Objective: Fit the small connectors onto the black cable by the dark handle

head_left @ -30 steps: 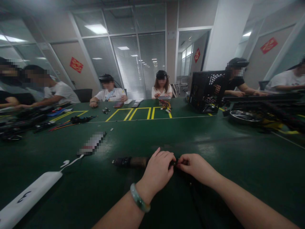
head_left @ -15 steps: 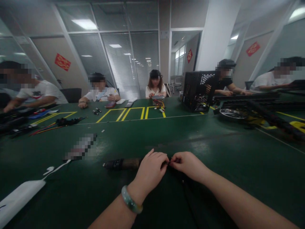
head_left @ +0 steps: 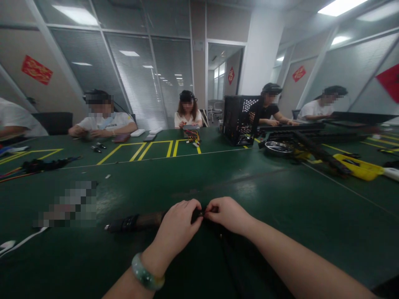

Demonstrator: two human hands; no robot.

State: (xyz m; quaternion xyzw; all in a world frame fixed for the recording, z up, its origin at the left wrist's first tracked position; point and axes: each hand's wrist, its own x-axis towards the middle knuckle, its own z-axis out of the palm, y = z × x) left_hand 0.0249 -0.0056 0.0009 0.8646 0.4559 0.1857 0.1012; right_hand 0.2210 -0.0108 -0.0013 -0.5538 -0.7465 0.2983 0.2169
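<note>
A dark cylindrical tool (head_left: 146,220) lies across the table in front of me. Its silver tip points left, and it looks like an electric screwdriver. My left hand (head_left: 179,222), with a green bangle (head_left: 146,272) on the wrist, is closed around the tool's right end and covers it. Right beside it, my right hand (head_left: 226,214) pinches at that same end with thumb and fingers. What the right fingertips hold is small and mostly hidden. A thin black cord (head_left: 229,261) runs from below the hands toward me.
A pixelated flat object (head_left: 67,205) with a white cable (head_left: 23,236) lies left. Beyond the table's (head_left: 140,182) yellow tape stand a black computer case (head_left: 240,120) and a power supply (head_left: 190,131). A yellow tray (head_left: 358,166) lies right. Several people sit around the table.
My view has turned right, so everything appears shifted left and the yellow tray has come into sight. Both hands keep nearly the same hold at the tool's end.
</note>
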